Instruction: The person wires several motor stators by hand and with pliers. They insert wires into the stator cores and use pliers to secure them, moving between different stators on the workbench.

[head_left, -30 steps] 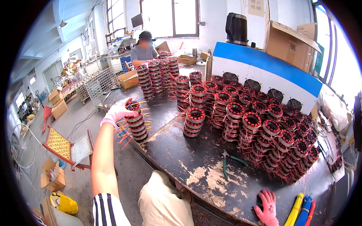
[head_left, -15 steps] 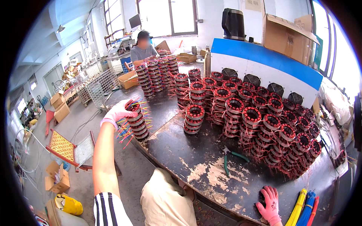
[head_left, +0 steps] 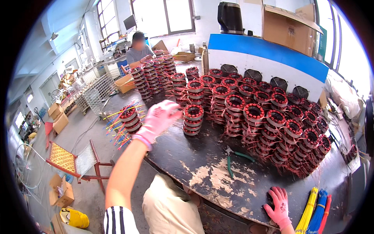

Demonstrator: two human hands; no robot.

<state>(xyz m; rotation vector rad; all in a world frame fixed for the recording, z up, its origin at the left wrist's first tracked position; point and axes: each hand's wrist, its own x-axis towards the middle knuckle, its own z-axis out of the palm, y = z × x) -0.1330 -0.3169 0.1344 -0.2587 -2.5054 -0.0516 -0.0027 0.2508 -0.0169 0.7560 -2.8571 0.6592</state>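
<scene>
While the right hand [head_left: 278, 208] is laid on the table [head_left: 175, 150] between four and five o'clock from the middle of the view, fingers spread and nothing gripped, the left hand [head_left: 157, 119] is held above the tabletop just towards nine, its fingers parted and loosely bent, with nothing seen in its grasp. At nine o'clock, beside the left hand, a ring stack with multicoloured leads [head_left: 130, 121] is seen; near the centre, close to the fingertips, a short stack with red windings [head_left: 193, 121] is placed. Whether that one is touched cannot be told.

If coloured leads are taken as the mark of finished work, only the nine o'clock stack and the far stacks [head_left: 150, 76] at eleven, near a co-worker [head_left: 138, 50], seem to be done. Far more appears to be left: a crowded group of red-wired stacks [head_left: 269, 121] is massed at three o'clock, and wire bundles [head_left: 315, 212] in yellow, blue and red are laid out at four.

The table's near edge is curved from about eight round to five; leads are splayed past it at nine. Open room is offered from the centre down to six, interrupted by green-handled pliers [head_left: 233, 158] between four and five. At two o'clock, reach is bounded by a blue-and-white cabinet [head_left: 269, 58].
</scene>
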